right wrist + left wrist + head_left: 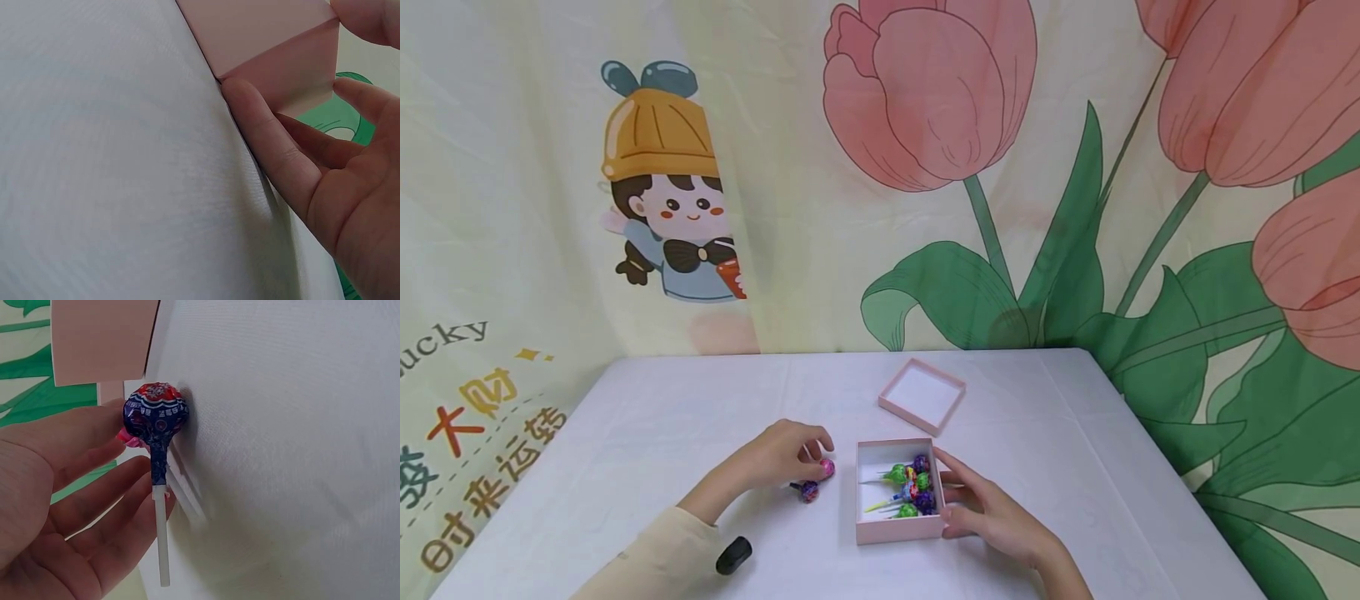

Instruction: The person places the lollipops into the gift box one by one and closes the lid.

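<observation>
In the head view my left hand (785,457) reaches down at the left of the box, its fingertips on a pink-wrapped lollipop (827,467). A dark blue and red lollipop (156,415) lies just beside, stick toward me in the left wrist view, partly covering the pink one (132,440). My right hand (992,510) rests against the right side of an open pink box (895,532), fingers spread along its wall and corners. In the right wrist view one finger lies low by the box (294,69). Several green and purple lollipops (907,490) lie inside it.
Behind the box lies its pink-rimmed lid (922,396), white inside facing up. A short black cylinder (733,555) is on the white tablecloth (737,400) near my left sleeve (655,554). A printed curtain (790,208) with tulips hangs beyond the table's far edge.
</observation>
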Demonstrator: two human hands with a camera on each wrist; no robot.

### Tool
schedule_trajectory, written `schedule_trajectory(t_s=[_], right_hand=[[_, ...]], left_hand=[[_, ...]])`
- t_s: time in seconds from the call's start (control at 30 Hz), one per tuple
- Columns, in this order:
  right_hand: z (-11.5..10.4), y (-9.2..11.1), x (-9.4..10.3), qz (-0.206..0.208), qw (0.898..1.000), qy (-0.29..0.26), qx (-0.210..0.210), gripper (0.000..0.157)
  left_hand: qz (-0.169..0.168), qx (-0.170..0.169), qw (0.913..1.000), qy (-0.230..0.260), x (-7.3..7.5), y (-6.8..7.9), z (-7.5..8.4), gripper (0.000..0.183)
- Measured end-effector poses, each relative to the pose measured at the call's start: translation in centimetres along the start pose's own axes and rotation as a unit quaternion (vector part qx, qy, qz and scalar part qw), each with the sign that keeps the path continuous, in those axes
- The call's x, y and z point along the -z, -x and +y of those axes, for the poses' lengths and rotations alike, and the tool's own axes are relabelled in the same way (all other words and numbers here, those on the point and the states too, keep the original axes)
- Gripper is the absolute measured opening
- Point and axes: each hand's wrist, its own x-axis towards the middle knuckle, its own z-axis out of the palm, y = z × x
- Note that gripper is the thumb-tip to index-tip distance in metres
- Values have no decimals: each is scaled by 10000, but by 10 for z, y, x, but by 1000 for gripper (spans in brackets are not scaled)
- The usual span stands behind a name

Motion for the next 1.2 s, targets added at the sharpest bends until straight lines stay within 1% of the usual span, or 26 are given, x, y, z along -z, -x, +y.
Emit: schedule_trajectory(t_s=[0.13, 0.37, 0.47, 0.73, 0.87, 1.03, 1.2], right_hand=[[0, 0, 0, -30, 10000, -25, 31, 82], [0, 1, 1, -28, 10000, 2, 56, 81], [1, 1, 1, -21, 10000, 21, 59, 81], [0, 1, 0, -18, 10000, 39, 37, 82], [1, 0, 0, -38, 10000, 27, 13, 81], [3, 0, 1, -48, 10000, 7, 23, 80], [2, 1, 2, -69, 9999, -21, 77, 81]], left_hand=[[-40, -135, 9999, 18, -3, -1, -2, 19], [-186, 89, 9998, 52, -5, -3, -1, 11], [-178, 59, 9998, 53, -6, -3, 0, 9], [-11, -28, 10000, -84, -6, -3, -1, 9], [158, -37, 9996, -233, -4, -4, 1, 9], [422, -156, 9981, -426, 0, -5, 9, 8], [511, -169, 9974, -469, 6, -7, 21, 11]])
